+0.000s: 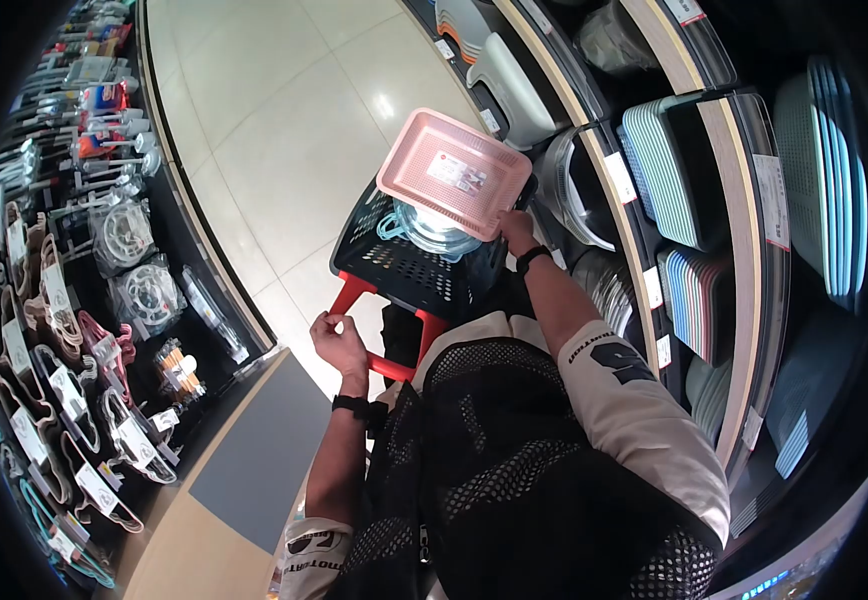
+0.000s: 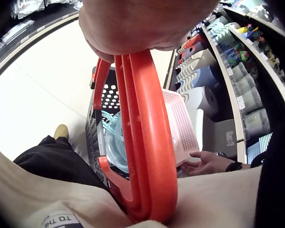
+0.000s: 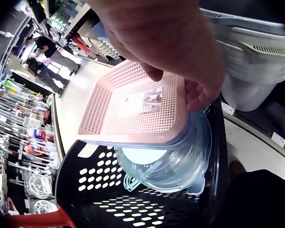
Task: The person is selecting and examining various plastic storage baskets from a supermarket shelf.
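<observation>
My left hand (image 1: 342, 345) grips the red handle (image 2: 154, 142) of a black shopping basket (image 1: 354, 225) with perforated walls. With my right hand (image 3: 175, 52) I pinch one edge of a shallow pink rectangular plastic basket (image 3: 97, 111), full of small holes and bearing a paper label. The pink basket lies tilted over the top of the shopping basket. Beneath it, inside the shopping basket, sits a clear bluish plastic container (image 3: 185, 164), partly hidden. Thin light-blue loops (image 1: 389, 228) show beside the container.
Shelves of stacked plastic trays (image 1: 669, 180) and tubs (image 3: 251, 61) line the right side. Packaged goods and hangers (image 1: 64, 400) hang along the left rack. A pale tiled aisle (image 1: 254, 130) runs ahead. Two people (image 3: 52, 52) stand farther down it.
</observation>
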`<state>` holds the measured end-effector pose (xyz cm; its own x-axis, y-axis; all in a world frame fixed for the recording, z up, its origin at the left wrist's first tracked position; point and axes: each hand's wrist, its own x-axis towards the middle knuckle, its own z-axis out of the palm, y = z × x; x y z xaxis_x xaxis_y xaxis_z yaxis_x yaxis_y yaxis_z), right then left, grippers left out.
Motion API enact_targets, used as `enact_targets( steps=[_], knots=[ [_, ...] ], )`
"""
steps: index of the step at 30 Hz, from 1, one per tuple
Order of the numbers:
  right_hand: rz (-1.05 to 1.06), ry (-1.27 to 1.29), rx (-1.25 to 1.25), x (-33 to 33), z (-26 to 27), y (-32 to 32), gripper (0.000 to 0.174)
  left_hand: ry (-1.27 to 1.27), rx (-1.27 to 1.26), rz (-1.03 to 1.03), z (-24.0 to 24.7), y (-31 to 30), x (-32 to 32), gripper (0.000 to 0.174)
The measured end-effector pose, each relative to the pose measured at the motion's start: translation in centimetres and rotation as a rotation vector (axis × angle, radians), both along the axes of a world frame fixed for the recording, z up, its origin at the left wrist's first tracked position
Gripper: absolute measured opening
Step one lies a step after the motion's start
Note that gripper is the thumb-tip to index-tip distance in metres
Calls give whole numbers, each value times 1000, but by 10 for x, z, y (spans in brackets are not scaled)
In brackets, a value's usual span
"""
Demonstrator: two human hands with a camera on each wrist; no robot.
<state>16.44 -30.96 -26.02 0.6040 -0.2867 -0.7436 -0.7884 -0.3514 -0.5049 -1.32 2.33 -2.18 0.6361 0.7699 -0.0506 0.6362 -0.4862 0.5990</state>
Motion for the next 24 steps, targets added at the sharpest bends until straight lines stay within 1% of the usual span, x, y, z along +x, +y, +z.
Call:
enact_targets(
  steps=[2, 5, 7, 9, 10, 12, 13, 14, 15, 16, 18, 19, 21, 22, 24],
  knots=[
    [22, -8, -6, 3, 26, -1, 37, -1, 1, -3, 0, 0, -1, 12],
    [36, -15, -14, 4, 14, -9, 38, -1, -13, -19, 0, 1, 0, 11],
    [30, -16, -17, 5, 19, -6, 39, 15, -76, 14, 4, -1, 2, 8],
    [-394, -92, 293, 5, 33, 3, 39, 17, -67, 3, 5, -1, 3, 9],
    [-398, -94, 294, 9, 48, 3, 39, 21, -57, -7, 5, 0, 2, 10],
    [-326, 55, 423, 21, 89, 1, 35, 30, -41, -11, -1, 3, -1, 12],
    [-330, 51, 425, 26, 115, 2, 35, 40, -25, -9, -3, 4, -1, 13],
    [-457, 77, 652, 28, 143, 5, 38, 35, -24, -13, -3, 5, -2, 13],
    [-580, 102, 880, 28, 156, 5, 41, 41, -31, -3, -3, 5, -2, 15],
    [-581, 98, 882, 29, 153, 1, 41, 47, -37, 8, -3, 5, -2, 17],
    [-349, 101, 1000, 33, 154, -6, 48, 52, -29, 11, -4, 5, -2, 17],
    [-352, 95, 1003, 34, 157, -8, 48, 61, -21, 16, -3, 5, -1, 16],
    [-141, 127, 918, 37, 163, -14, 48, 49, -1, -10, -8, 8, -4, 16],
    [-144, 118, 919, 39, 166, -16, 48, 42, 18, -27, -11, 11, -6, 16],
    [-39, 134, 935, 43, 168, -17, 48, 50, 19, -13, -15, 14, -6, 15]
  ],
)
